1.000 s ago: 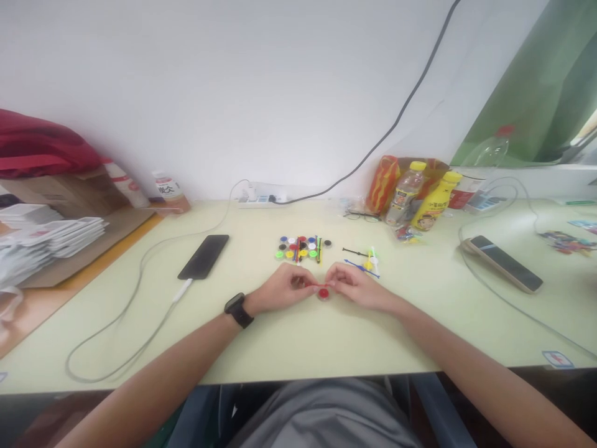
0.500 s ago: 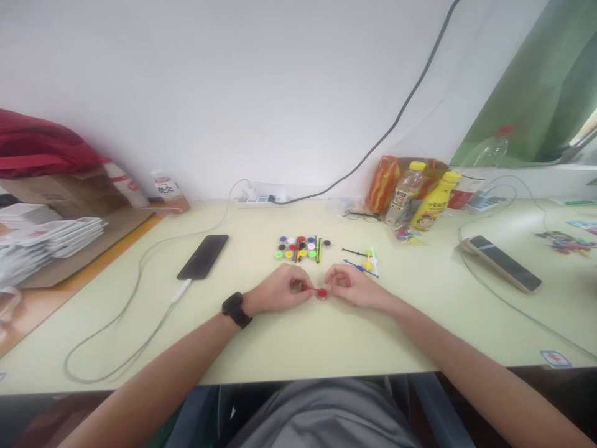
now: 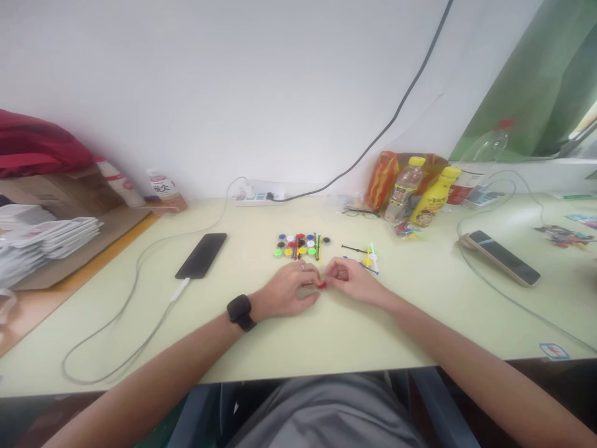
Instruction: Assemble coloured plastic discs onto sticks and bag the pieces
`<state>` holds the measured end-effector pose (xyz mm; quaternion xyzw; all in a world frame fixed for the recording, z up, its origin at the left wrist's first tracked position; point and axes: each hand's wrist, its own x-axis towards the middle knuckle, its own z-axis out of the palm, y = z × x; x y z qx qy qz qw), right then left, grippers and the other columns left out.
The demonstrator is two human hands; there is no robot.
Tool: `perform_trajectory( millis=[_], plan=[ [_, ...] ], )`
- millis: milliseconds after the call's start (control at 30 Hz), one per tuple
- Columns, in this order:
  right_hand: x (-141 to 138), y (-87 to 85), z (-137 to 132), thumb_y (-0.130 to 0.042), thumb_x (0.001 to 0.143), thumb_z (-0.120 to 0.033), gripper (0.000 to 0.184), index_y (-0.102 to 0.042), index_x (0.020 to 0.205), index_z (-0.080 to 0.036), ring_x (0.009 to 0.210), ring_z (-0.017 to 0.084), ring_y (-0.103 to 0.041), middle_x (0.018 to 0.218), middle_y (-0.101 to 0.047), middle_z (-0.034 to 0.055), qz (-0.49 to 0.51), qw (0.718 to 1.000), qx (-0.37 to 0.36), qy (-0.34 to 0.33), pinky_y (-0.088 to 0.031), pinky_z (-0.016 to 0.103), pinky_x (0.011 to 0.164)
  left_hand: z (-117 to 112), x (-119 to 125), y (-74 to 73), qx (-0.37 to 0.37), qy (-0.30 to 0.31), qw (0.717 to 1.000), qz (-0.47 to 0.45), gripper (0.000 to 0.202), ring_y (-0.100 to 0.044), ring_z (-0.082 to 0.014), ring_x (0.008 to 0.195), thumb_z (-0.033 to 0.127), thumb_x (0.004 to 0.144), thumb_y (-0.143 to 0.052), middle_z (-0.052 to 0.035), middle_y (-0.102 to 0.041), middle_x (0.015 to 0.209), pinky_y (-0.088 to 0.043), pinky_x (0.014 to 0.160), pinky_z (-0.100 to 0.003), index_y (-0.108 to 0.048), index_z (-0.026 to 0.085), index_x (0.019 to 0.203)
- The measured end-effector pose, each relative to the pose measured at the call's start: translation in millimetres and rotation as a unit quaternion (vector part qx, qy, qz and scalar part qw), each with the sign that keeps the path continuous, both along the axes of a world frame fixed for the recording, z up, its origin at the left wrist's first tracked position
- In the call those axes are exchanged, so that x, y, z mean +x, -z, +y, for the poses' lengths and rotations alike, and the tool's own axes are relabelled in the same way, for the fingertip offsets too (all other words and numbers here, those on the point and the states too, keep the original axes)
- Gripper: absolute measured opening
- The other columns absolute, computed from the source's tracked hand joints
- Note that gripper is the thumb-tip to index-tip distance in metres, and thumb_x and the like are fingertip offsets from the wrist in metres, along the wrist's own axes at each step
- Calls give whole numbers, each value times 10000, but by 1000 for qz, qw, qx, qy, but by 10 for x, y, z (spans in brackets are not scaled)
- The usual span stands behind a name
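Showing red, a small disc [image 3: 322, 285] lies between the left hand [image 3: 290, 290], thumb and forefinger parted, and the right hand [image 3: 355, 282], fingers narrowed, any grip unclear; colored discs [image 3: 302, 251] dot the tabletop [image 3: 298, 348] beyond both.

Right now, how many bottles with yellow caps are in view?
2: a clear bottle and, right of it, a yellow bottle, both in front of the striped bag, which could hide more.

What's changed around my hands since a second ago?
Your left hand has opened from pinching the red strip and spread beside the red disc; full release is unclear. Your right hand, earlier at the strip's end, now seems off it. The black phone hasn't moved.
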<state>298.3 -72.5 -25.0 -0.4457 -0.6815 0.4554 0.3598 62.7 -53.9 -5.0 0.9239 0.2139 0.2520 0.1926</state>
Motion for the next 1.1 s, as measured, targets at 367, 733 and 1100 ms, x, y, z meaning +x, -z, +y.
perform_trajectory(
  millis=[367, 733, 1100],
  plan=[
    [99, -36, -115, -543, 987, -492, 345, -672, 1126, -204, 560, 137, -524, 919, -652, 54, -147, 976, 121, 105, -434, 304, 549, -32, -34, -56, -39, -46, 997, -48, 345, -630, -289, 1177, 303, 926, -716, -87, -681, 1252, -507, 1046, -458, -667, 279, 1266],
    [181, -384, -214, -378, 1002, -725, 740, -553, 496, -213, 497, 142, -381, 476, -392, -1, -14, 997, 2, 80, -326, 320, 556, 36, -66, -38, -31, -123, 984, -122, 288, -581, -275, 1214, 333, 987, -648, -76, -673, 1243, -440, 1108, -472, -647, 260, 1265],
    [715, -53, 305, -559, 959, -312, 195, -715, 914, -204, 845, 244, -610, 888, -697, 73, -233, 905, 257, 248, -456, 392, 815, 142, -44, 53, -20, -155, 977, -146, 217, -600, -238, 1097, 298, 1032, -598, -59, -691, 1111, -483, 1017, -427, -677, 263, 1230]
  ],
)
